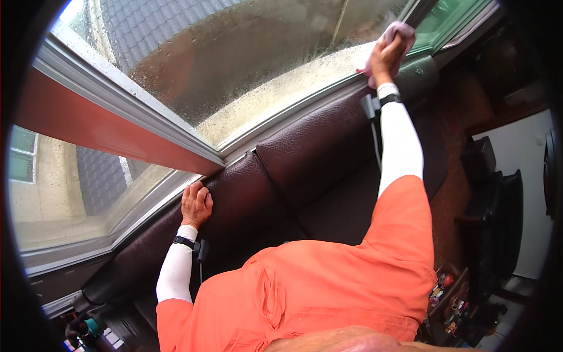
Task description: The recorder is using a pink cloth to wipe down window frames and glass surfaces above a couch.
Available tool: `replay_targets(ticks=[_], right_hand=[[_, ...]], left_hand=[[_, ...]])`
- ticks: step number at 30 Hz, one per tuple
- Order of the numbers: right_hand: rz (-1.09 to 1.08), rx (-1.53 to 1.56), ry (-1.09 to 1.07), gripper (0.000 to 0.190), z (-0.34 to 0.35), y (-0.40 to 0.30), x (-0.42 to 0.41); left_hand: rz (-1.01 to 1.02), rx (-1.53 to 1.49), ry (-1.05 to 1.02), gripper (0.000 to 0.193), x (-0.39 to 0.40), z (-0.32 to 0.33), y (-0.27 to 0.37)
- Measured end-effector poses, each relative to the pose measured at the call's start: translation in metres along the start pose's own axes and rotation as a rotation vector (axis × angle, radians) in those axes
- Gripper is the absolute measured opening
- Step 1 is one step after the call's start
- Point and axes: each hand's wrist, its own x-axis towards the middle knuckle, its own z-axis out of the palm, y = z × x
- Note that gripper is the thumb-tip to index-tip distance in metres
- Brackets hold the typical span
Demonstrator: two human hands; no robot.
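Observation:
My right hand (389,53) grips a pink cloth (407,33) and presses it to the lower right part of the window pane (281,57), close to the frame. Water drops and streaks mark the glass. On the left, my left hand (196,205) rests with curled fingers on top of the dark brown leather sofa's backrest (237,176), beside the window sill. Nothing shows in that hand, though its palm is hidden. Each wrist wears a black strap with a small device and a cable.
The sofa (316,136) stands along the window wall, between me and the glass. A red-brown pillar (118,123) divides the two windows. At right are a black chair (495,220) and a shelf with small items (453,308). A tiled roof (154,26) lies outside.

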Motion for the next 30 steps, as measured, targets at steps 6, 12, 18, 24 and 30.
replay_targets(ticks=[6, 12, 18, 24, 30], right_hand=[[0.451, -0.246, -0.325, 0.060, 0.001, 0.037, -0.115], [0.925, 0.436, -0.282, 0.030, -0.045, 0.114, -0.017], [0.346, 0.412, 0.116, 0.046, -0.068, 0.099, 0.175], [-0.009, -0.190, 0.194, 0.049, -0.030, 0.059, 0.180], [0.384, -0.099, 0.141, 0.047, -0.010, 0.048, 0.085]], left_hand=[[0.012, -0.004, -0.013, 0.021, 0.005, 0.003, 0.000], [0.024, -0.001, 0.006, 0.021, 0.007, 0.004, -0.002], [0.013, -0.013, -0.030, 0.024, 0.002, 0.004, -0.002], [-0.008, -0.025, -0.026, 0.023, 0.005, 0.004, 0.000], [-0.005, 0.013, -0.017, 0.023, 0.002, 0.003, -0.002]])
